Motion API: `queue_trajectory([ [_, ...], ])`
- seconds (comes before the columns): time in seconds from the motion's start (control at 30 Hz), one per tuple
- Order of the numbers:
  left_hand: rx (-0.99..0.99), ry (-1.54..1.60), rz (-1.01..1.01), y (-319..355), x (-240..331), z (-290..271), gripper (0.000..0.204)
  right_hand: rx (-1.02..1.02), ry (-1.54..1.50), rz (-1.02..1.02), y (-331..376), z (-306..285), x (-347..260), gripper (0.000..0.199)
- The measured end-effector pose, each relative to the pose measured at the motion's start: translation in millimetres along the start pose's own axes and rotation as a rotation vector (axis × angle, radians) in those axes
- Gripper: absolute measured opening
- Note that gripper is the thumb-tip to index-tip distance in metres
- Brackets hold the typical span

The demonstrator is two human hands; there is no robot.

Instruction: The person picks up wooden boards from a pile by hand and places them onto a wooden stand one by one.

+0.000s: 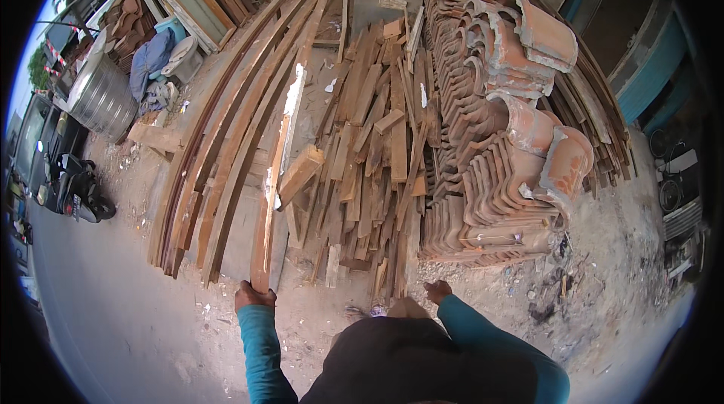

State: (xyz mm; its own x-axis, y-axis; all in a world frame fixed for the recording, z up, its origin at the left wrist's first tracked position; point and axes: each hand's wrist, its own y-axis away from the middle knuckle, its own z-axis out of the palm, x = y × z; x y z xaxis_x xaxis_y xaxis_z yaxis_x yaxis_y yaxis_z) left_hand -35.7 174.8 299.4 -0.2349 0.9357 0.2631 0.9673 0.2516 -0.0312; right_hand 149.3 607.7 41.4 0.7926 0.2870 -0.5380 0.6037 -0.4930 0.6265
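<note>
Brown timber point(262, 257) is clasped endwise by the left hand point(255, 296), likely for leverage; whether the right hand point(437, 291) grips anything, I cannot tell.

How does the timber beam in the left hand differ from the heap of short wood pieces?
The timber beam is one long piece; the heap of short wood pieces is many. The left hand grips the beam's near end, while the heap lies jumbled. Both are brownish wood.

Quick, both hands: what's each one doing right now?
Left hand: closed around the near end of a long wooden beam.
Right hand: no held object visible; open or closed, can't tell.
</note>
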Motion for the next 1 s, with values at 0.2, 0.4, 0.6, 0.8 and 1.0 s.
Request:
queue_trajectory([
  [0.2, 0.245, -0.166, 0.109, -97, -10, 4, 0.041, -0.037, -0.161, 0.336, -32, 25, 175, 0.046],
  [0.4, 0.162, -0.183, 0.105, -168, 40, -60, 0.049, -0.168, -0.318, 0.411, 28, 14, 168, 0.039],
  [0.6, 0.051, -0.319, 0.028, -266, 56, -98, 0.059, -0.069, -0.269, 0.166, -1, -9, 102, 0.039],
  [0.8, 0.586, -0.049, 0.360, -253, 3, -58, 0.067, -0.025, -0.415, 0.065, 45, 22, 7, 0.038],
  [1.0, 0.360, 0.226, 0.460, -57, -86, -31, 0.058, -0.159, -0.228, -0.006, 80, 64, 9, 0.032],
])
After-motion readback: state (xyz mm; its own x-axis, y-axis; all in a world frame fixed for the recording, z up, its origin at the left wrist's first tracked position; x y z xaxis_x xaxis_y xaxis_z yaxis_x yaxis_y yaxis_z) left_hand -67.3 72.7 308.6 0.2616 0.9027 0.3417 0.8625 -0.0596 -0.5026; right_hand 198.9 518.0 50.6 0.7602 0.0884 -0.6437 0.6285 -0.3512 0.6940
